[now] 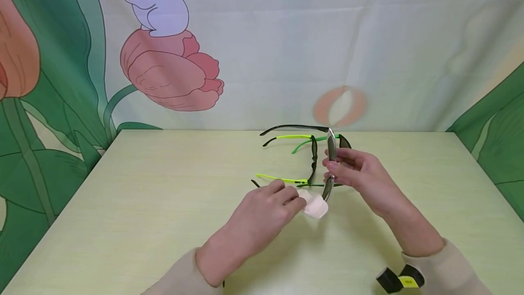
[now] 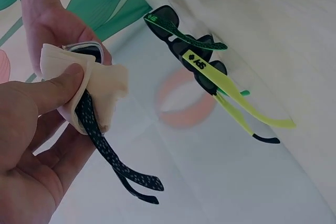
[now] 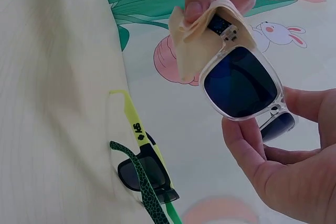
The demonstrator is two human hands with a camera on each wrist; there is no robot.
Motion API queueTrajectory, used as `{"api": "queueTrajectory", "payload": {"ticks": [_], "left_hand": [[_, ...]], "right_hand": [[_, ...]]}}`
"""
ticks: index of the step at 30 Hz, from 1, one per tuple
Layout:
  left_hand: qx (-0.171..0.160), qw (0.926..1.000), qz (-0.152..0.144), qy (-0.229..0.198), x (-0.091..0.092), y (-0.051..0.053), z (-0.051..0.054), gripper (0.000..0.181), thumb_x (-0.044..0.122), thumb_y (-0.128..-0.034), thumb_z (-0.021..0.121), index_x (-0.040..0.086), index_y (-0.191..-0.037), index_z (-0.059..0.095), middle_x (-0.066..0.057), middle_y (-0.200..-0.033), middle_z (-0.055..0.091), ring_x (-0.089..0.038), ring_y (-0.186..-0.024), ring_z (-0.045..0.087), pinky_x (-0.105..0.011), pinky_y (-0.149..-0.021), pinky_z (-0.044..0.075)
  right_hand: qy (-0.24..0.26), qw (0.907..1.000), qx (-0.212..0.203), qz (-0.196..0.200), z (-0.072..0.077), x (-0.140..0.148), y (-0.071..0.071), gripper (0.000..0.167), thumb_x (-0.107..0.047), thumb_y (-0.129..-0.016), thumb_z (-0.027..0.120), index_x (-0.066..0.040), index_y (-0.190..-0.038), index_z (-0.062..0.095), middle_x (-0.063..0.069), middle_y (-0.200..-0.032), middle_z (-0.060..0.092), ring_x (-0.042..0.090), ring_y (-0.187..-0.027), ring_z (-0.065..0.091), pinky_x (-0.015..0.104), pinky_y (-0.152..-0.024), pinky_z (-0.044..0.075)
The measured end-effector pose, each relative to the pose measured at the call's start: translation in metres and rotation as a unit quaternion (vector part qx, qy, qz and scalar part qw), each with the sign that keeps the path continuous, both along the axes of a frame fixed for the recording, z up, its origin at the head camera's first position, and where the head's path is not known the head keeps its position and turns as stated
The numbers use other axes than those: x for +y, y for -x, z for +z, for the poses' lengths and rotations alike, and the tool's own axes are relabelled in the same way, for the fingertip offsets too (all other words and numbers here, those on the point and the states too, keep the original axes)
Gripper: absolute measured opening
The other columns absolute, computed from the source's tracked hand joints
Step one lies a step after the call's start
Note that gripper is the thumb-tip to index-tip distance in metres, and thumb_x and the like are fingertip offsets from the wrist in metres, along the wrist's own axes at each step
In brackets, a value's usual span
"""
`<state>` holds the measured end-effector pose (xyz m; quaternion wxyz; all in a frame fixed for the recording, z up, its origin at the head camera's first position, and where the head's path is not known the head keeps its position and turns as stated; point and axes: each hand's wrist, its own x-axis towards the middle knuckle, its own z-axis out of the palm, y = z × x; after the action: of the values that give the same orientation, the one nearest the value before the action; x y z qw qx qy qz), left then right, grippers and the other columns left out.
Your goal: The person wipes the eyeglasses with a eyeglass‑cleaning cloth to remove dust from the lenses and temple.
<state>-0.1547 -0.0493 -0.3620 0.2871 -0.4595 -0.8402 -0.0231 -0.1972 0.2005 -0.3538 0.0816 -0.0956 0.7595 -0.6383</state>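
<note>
My right hand [image 1: 364, 172] pinches a pair of clear-framed sunglasses [image 3: 240, 83] near the bridge, thumb on one side and fingers on the other. The glasses are held up on edge, with dark bluish lenses and speckled dark temples. My left hand [image 1: 264, 208] grips a cream cloth [image 2: 107, 85] folded around one temple near its hinge. In the right wrist view the cloth touches the upper corner of the frame. The far temple extends left, free of the cloth. Part of the near temple is hidden by the cloth and left hand.
Behind the held pair, sunglasses with yellow temples [image 2: 226, 80] stand on the pale table [image 1: 163, 195]. Close against them are sunglasses with green patterned temples [image 2: 168, 24]. A printed curtain [image 1: 270, 58] hangs along the table's back edge. A black and yellow object [image 1: 407, 281] is by the right cuff.
</note>
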Motion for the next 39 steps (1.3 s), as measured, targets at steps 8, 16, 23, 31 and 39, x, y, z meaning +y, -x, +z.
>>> {"api": "queueTrajectory", "payload": {"ticks": [8, 16, 23, 31, 39], "left_hand": [[-0.030, 0.9992, -0.012, -0.022, -0.010, 0.005, -0.004, 0.018, 0.003, -0.0851, 0.083, 0.011, -0.097, 0.074, -0.002, -0.102, 0.061, -0.017, -0.089, 0.057, -0.020, -0.062, 0.054], [-0.030, 0.9982, -0.028, -0.044, -0.018, 0.008, -0.005, 0.023, 0.001, -0.0806, 0.086, 0.011, -0.099, 0.075, 0.001, -0.096, 0.064, -0.015, -0.092, 0.061, -0.018, -0.072, 0.055], [-0.047, 0.9968, -0.039, -0.050, -0.021, 0.010, -0.005, 0.020, 0.005, -0.0839, 0.085, 0.011, -0.101, 0.076, 0.002, -0.098, 0.066, -0.014, -0.096, 0.064, -0.019, -0.079, 0.056], [-0.080, 0.9918, -0.056, -0.082, -0.026, 0.015, -0.007, 0.018, 0.006, -0.0855, 0.084, 0.012, -0.101, 0.076, 0.003, -0.099, 0.067, -0.014, -0.095, 0.063, -0.019, -0.079, 0.056], [-0.090, 0.9866, -0.083, -0.108, -0.035, 0.023, -0.010, 0.018, 0.007, -0.0853, 0.084, 0.010, -0.101, 0.076, 0.002, -0.102, 0.069, -0.013, -0.097, 0.064, -0.019, -0.083, 0.056]], "right_hand": [[0.011, 0.9999, 0.004, -0.002, 0.003, 0.005, -0.001, 0.054, -0.020, -0.102, 0.066, 0.011, -0.142, 0.048, 0.020, -0.128, 0.060, 0.020, -0.096, 0.072, 0.028, -0.090, 0.057], [0.029, 0.9996, 0.002, 0.001, 0.002, 0.009, 0.000, 0.052, -0.016, -0.102, 0.065, 0.013, -0.141, 0.046, 0.024, -0.125, 0.057, 0.021, -0.092, 0.072, 0.031, -0.088, 0.059], [0.027, 0.9996, 0.006, 0.002, 0.003, 0.013, -0.002, 0.049, -0.017, -0.103, 0.064, 0.014, -0.139, 0.048, 0.023, -0.122, 0.058, 0.023, -0.091, 0.072, 0.034, -0.088, 0.059], [0.015, 0.9998, 0.012, 0.009, 0.004, 0.021, -0.001, 0.051, -0.017, -0.104, 0.062, 0.014, -0.141, 0.047, 0.020, -0.126, 0.059, 0.021, -0.091, 0.072, 0.031, -0.087, 0.058], [0.024, 0.9994, 0.012, 0.020, 0.005, 0.027, -0.001, 0.049, -0.014, -0.104, 0.060, 0.016, -0.140, 0.046, 0.014, -0.123, 0.060, 0.024, -0.091, 0.072, 0.032, -0.086, 0.059]]}}
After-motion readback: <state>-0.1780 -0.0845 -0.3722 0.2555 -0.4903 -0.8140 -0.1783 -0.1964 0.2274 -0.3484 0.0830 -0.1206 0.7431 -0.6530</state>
